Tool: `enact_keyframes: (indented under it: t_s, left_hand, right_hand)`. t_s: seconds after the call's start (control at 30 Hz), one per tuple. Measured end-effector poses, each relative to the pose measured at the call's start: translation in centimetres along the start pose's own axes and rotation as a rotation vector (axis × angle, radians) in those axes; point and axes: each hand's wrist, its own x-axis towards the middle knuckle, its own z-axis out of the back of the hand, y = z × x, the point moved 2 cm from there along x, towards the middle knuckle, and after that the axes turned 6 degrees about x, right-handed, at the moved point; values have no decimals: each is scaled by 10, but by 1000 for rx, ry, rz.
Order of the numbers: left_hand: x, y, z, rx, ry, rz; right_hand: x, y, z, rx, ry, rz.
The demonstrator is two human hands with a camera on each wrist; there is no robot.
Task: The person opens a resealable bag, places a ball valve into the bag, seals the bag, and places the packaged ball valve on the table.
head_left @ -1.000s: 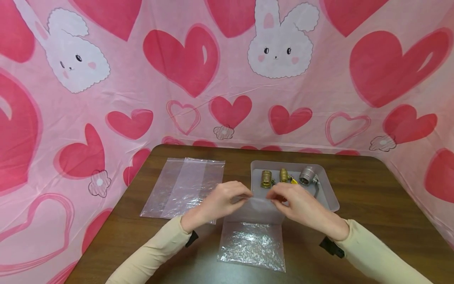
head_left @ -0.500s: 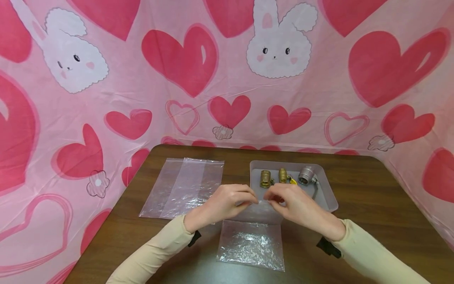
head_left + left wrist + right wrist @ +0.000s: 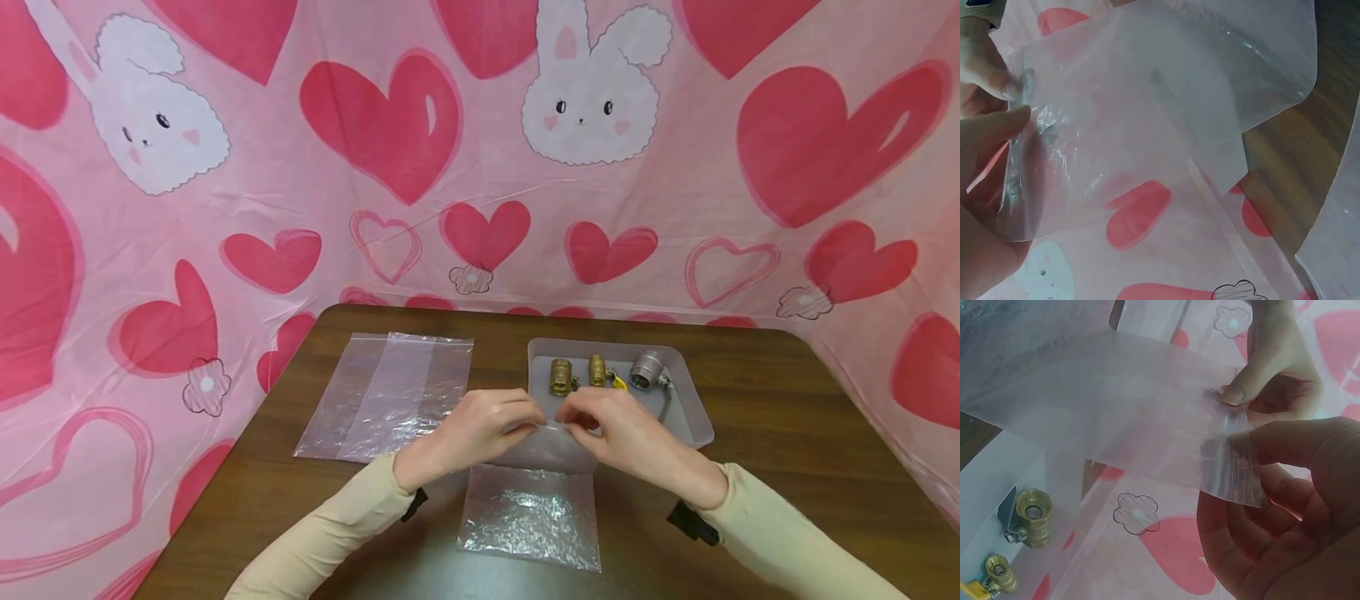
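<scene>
A clear zip-lock bag (image 3: 531, 517) hangs from both hands by its zip edge, its lower part spread toward the table's front. My left hand (image 3: 486, 427) pinches the edge between thumb and fingers. Close beside it, my right hand (image 3: 621, 429) pinches the same edge, with only a small gap between the two hands. In the right wrist view the zip strip (image 3: 1230, 456) runs between the thumbs and fingers, and the bag looks flat. The left wrist view shows the clear film (image 3: 1104, 125) stretching away from the fingertips.
Behind the hands stands a translucent tray (image 3: 696, 400) with a larger brass valve (image 3: 560, 377), a smaller yellow-handled brass valve (image 3: 597, 371) and a silver valve (image 3: 647, 370). More clear zip-lock bags (image 3: 390, 396) lie overlapping at left on the wooden table (image 3: 780, 392).
My left hand has shifted right along the bag's edge, closer to my right hand, mostly in the first half second. My right hand and the tray have barely moved.
</scene>
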Motion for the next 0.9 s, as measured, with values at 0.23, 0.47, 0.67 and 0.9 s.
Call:
enact_keyframes:
  t_s: [0.23,0.47,0.67,0.9]
  left_hand:
    - [-2,1,-2,-67,14,58]
    - [-4,2,-6,-117,17,68]
    - [-4,1,-6,-143,42,84]
    - [-7,1,-8,-182,36,87]
  right_hand:
    - [1,0,-2,10,13,-4]
    - [1,-2,-5,46,41,-29]
    - [1,-1,-6,26,25,-19]
    - [3,-1,-6,45,75,-13]
